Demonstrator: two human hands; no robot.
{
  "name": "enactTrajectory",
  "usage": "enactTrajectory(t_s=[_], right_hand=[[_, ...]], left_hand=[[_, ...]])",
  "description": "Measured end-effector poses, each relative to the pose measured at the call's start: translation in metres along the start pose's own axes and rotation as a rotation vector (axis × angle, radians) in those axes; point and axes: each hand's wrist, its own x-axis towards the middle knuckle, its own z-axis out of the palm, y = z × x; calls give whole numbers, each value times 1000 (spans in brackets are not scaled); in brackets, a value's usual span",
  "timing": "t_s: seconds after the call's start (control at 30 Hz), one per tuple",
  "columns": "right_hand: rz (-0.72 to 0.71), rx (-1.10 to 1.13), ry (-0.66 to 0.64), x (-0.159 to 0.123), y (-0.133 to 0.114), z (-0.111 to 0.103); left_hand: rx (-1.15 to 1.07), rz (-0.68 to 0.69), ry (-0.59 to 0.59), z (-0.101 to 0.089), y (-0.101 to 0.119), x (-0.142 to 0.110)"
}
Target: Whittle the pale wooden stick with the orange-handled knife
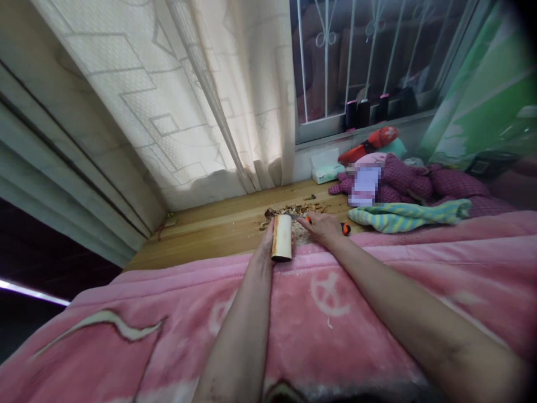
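My left hand [265, 242] grips a pale cylindrical piece of peeled wood [282, 238], which stands nearly upright with a brownish streak along its side. My right hand [321, 227] is closed around an orange-handled knife [345, 228]. The knife's thin blade [297, 216] points left, close to the top end of the wood, and I cannot tell whether they touch. Beneath both hands, a scattered pile of wood shavings [290, 210] lies on a wooden board [210, 238].
A pink blanket [319, 319] covers the foreground under my forearms. Past the board lie a striped towel [406, 216], maroon quilted cloth [419, 184], a tissue box [325, 167] and a red object [369, 143]. A cream curtain [168, 106] hangs left; dark bottles [356, 114] stand at a barred window.
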Motion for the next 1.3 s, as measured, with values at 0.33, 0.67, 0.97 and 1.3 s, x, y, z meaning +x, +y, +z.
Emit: enactTrajectory(t_s=[0.33, 0.67, 0.97, 1.3], right_hand=[[64, 77, 31, -1, -2, -2], [-8, 190, 94, -2, 0, -1], [-2, 223, 158, -1, 2, 2], [-156, 226, 196, -5, -1, 0]], left_hand=[[-50, 74, -103, -7, -4, -1], [-5, 263, -90, -8, -2, -13], [-58, 284, -207, -2, 1, -13], [-194, 40, -2, -2, 4, -3]])
